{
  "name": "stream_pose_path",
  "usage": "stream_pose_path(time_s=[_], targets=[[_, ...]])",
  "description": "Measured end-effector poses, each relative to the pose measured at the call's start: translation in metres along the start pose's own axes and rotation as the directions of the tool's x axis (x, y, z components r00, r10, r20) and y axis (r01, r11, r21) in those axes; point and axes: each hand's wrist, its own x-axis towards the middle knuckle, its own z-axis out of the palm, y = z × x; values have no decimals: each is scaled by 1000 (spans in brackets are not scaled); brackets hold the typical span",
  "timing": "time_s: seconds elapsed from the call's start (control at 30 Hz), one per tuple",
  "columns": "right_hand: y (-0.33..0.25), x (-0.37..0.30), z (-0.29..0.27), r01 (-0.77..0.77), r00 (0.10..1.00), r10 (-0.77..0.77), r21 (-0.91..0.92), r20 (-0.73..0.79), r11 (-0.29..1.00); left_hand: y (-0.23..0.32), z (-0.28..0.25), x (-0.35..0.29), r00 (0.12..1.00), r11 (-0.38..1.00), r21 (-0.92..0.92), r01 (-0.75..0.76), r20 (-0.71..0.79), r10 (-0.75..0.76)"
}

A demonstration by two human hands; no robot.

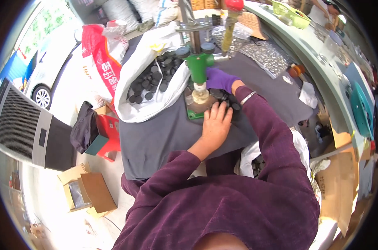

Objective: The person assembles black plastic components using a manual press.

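Observation:
A green hand press (197,66) stands on the dark-cloth table (151,141), with a pale round piece (200,95) under its ram. Several black round caps (216,94) lie by the right side of its base. My left hand (216,127) is bare, its fingers stretched out and slightly apart, the tips at these caps. In a purple glove, my right hand (222,79) reaches in beside the press column above the caps; its fingers are mostly hidden. The press lever (228,35) has a red knob (234,5) at its top.
Left of the press, an open white sack (135,114) holds many black caps. Small shiny parts (266,58) lie on plastic at the back right. A long bench (318,54) curves along the right, where another person (322,14) works. A red stool (109,133) stands left.

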Motion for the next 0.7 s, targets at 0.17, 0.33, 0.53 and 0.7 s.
stream_pose_path(time_s=[0.17, 0.33, 0.53, 0.7], targets=[[7, -14, -2, -68, 998, 69, -55, 9, 996, -5, 8, 8, 997, 1000, 19, 1, 82, -3], [5, -42, -5, -212, 977, 211, -54, -22, 976, -4, 20, 12, 986, 1000, -20, -9, 169, 12], [27, -82, -17, -76, 996, 65, -239, -54, 968, 6, 35, 29, 981, 991, -131, -18, 188, 43], [29, -109, -65, -156, 968, 163, 54, -192, 986, 17, 41, 39, 979, 968, -244, 50, 206, 1]])
